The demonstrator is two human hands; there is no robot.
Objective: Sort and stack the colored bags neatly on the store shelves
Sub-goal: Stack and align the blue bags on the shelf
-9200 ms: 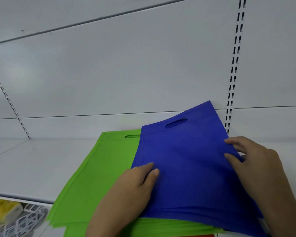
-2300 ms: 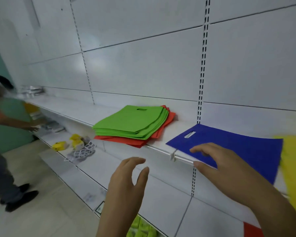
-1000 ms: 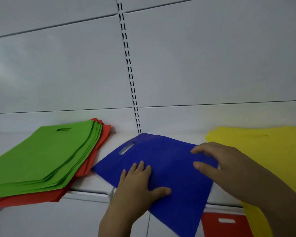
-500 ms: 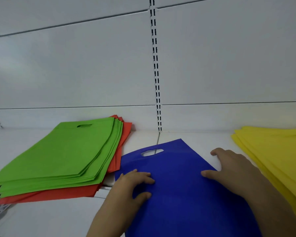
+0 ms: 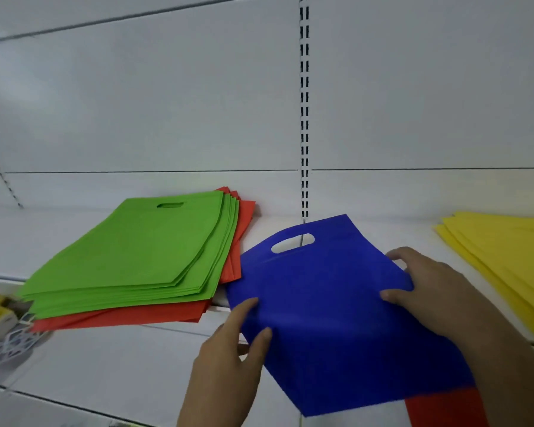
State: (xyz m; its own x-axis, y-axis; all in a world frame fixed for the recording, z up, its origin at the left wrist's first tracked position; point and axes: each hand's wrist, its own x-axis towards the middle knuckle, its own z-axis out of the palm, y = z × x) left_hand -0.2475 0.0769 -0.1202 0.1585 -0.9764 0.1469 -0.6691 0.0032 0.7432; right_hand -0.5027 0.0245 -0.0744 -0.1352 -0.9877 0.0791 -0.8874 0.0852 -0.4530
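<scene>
Both hands' grip pinches blue bag (image 5: 330, 306): left hand (image 5: 228, 349); right hand (image 5: 426, 291).

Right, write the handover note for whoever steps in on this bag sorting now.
Left hand: pinches the left edge of the flat blue fabric bag with the cut-out handle.
Right hand: grips that bag's right edge.
The blue bag overhangs the front of the white store shelf, between two piles.
Done: stack of green fabric bags sits on a layer of red fabric bags at left; stack of yellow fabric bags at right.
Left: lay the blue bag squarely on the shelf; separate the red from the green; another red bag shows below.
</scene>
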